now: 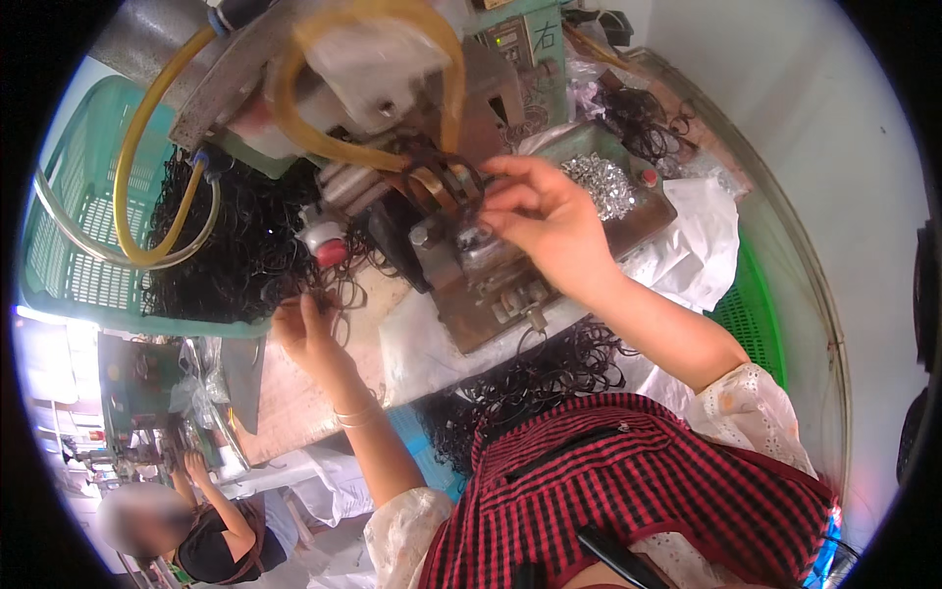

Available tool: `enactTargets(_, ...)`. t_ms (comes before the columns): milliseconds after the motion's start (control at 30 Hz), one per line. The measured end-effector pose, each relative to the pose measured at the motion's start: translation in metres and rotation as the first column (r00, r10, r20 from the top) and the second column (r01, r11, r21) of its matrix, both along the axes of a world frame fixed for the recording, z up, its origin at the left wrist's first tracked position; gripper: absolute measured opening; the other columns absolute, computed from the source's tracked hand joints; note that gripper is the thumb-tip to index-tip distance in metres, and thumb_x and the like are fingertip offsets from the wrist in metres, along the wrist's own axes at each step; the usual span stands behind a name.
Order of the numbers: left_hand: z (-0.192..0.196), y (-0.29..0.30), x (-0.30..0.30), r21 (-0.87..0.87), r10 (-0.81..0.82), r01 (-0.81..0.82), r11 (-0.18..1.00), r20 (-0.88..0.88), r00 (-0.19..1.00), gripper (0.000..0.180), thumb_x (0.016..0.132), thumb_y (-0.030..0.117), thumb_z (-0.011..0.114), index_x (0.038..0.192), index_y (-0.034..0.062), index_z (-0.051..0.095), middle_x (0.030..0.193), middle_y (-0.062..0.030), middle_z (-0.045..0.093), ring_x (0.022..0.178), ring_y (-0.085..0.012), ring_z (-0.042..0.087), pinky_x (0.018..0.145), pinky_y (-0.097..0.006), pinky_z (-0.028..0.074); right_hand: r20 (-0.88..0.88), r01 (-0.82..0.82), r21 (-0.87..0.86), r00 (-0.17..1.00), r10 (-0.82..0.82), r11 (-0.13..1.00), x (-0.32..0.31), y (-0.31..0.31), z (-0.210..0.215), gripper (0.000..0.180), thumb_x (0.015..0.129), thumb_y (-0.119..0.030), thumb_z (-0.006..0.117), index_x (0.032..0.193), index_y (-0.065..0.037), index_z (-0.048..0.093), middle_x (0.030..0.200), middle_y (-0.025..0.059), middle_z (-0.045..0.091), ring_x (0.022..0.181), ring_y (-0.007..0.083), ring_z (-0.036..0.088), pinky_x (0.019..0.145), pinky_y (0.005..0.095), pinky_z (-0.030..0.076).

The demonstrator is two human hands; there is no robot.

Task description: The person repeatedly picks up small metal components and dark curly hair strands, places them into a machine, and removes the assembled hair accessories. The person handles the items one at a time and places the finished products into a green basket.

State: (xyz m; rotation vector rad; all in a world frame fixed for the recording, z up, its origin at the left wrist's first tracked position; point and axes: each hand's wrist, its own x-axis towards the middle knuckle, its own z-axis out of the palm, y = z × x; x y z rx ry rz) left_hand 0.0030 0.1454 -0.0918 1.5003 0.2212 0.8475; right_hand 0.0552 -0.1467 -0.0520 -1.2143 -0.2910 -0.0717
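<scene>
Black coiled rings, pile (240, 245): heaped on the bench against the green plastic basket (88, 196), just left of the machine.
Black coiled rings, lap (535, 378): a second mass lies below the machine base, near the person's checked red and black garment (638, 491).
Left hand (306, 329): raised from the lower edge on a bent forearm, palm turned toward the pile; fingers are pinched together on thin black strands at the pile's lower edge.
Left wrist: carries a thin bangle (355, 417).
Right hand (540, 211): reaches up and left across the body, forearm extended, wrist slightly bent; thumb and fingertips are closed on a small dark ring piece (469, 201) at the machine's head.
Machine (461, 255): metal press with a worn brown base, standing on white sheeting (687, 245).
Tubing (147, 177): yellow hoses loop over the machine top and down its left side.
Metal tray (628, 196): sits just right of the right hand and holds small silver clips (601, 182).
Red knob (332, 253): on the machine's left side, beside the pile.
Other person (211, 530): seated at lower left, well apart, hands raised at another bench.
</scene>
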Motion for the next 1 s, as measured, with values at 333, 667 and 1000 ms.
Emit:
enactTargets(333, 0.106, -0.082, -0.048, 0.257, -0.240, 0.173, 0.951, 0.257, 0.936, 0.015, 0.092, -0.001, 0.052, 0.107, -0.0036, 0.051, 0.100, -0.0196, 0.063, 0.081, -0.0264, 0.068, 0.066, -0.034, 0.060, 0.398, 0.293, -0.636, 0.917, -0.021, 0.713, 0.000, -0.051, 0.006, 0.035, 0.084, -0.003, 0.060, 0.118, -0.008, 0.064, 0.125, 0.0137, 0.060, 0.117, 0.0266, 0.056, 0.100, 0.0359, 0.042)
enactTargets(667, 0.099, -0.154, 0.004, 0.385, -0.386, 0.353, 0.853, 0.010, 0.922, 0.012, 0.085, -0.004, 0.066, 0.096, -0.0029, 0.063, 0.089, -0.0058, 0.067, 0.080, -0.0090, 0.064, 0.069, -0.022, 0.054, 0.588, 0.638, -0.729, 0.769, -0.249, 0.248, 0.044, -0.101, -0.062, 0.014, 0.073, -0.011, 0.072, 0.086, -0.007, 0.068, 0.107, 0.0117, 0.064, 0.106, 0.0330, 0.057, 0.085, 0.0416, 0.050)
enactTargets(1000, 0.092, -0.156, 0.009, 0.590, -0.250, 0.142, 0.795, 0.106, 0.962, 0.015, 0.081, 0.006, 0.071, 0.093, 0.0015, 0.062, 0.082, -0.0134, 0.064, 0.068, -0.0256, 0.064, 0.061, -0.031, 0.051, 0.653, 0.662, -0.746, 0.748, 0.119, -0.067, 0.085, -0.099, -0.093, 0.028, 0.074, -0.003, 0.060, 0.103, -0.006, 0.061, 0.101, 0.0149, 0.063, 0.097, 0.0320, 0.060, 0.073, 0.0417, 0.051)
